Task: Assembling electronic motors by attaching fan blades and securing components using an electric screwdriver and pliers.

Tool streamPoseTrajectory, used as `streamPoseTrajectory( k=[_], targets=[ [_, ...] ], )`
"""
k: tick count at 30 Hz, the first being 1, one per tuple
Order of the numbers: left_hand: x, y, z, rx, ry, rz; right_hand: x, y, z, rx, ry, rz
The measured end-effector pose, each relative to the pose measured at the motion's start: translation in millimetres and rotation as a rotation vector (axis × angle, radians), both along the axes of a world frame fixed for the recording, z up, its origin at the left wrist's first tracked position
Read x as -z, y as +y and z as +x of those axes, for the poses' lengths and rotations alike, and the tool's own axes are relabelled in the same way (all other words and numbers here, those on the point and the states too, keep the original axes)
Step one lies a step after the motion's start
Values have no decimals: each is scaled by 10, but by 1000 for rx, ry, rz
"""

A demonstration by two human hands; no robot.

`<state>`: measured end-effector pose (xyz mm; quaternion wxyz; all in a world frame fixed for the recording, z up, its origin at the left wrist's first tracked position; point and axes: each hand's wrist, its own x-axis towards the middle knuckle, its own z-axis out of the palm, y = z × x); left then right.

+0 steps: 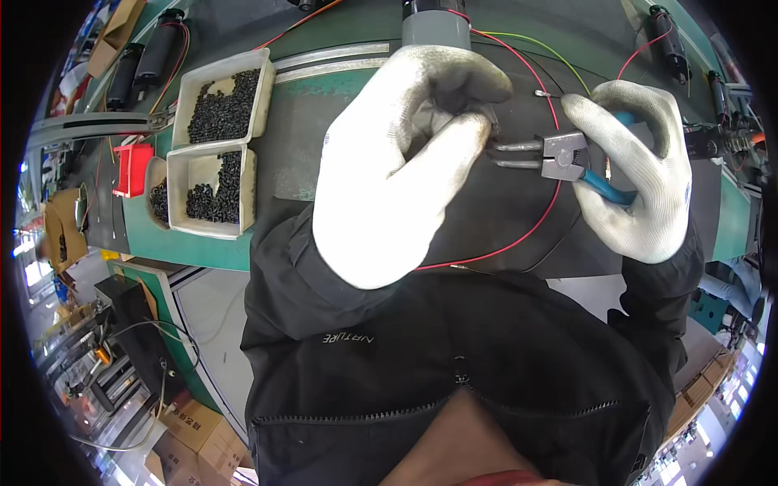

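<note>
My right hand [640,166], in a white knit glove, grips a pair of pliers [563,155] with blue handles. Their two slim grey jaws point left, slightly apart, with the tips close to my left fingers. My left hand [397,170], gloved the same way, is closed with thumb and fingers curled together. Something small and dark shows at its fingertips, too little to name. Just beyond that hand lies a grey and black cylindrical motor [436,31], partly hidden by the glove. A red wire [519,239] curves across the dark mat below the pliers.
On the left stand white trays [261,105] [250,194] of small black parts, beside a small red bin [134,170]. Black cylindrical motors [162,49] [668,44] with wires lie at both far corners. A metal rail [332,55] runs behind the trays. Cardboard boxes [194,429] sit at lower left.
</note>
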<state>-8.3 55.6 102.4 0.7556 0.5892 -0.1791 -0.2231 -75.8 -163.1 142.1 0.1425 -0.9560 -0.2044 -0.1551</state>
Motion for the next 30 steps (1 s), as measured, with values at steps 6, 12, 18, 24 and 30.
streamPoseTrajectory(
  k=[6, 12, 18, 24, 30],
  targets=[
    [-62, -4, -6, -1, -310, 159, -67, -26, -58, 24, -127, -83],
    [8, 36, 9, -64, -326, 227, 51, -13, 74, -4, -77, -112],
    [39, 15, 76, -100, -314, 210, 20, -1, 114, 10, -65, -134],
    [101, 57, 64, -105, -278, 212, 96, 6, 142, -15, -83, -68],
    [97, 18, 91, -53, -284, 300, 197, -11, 195, -14, -59, -126]
  ],
)
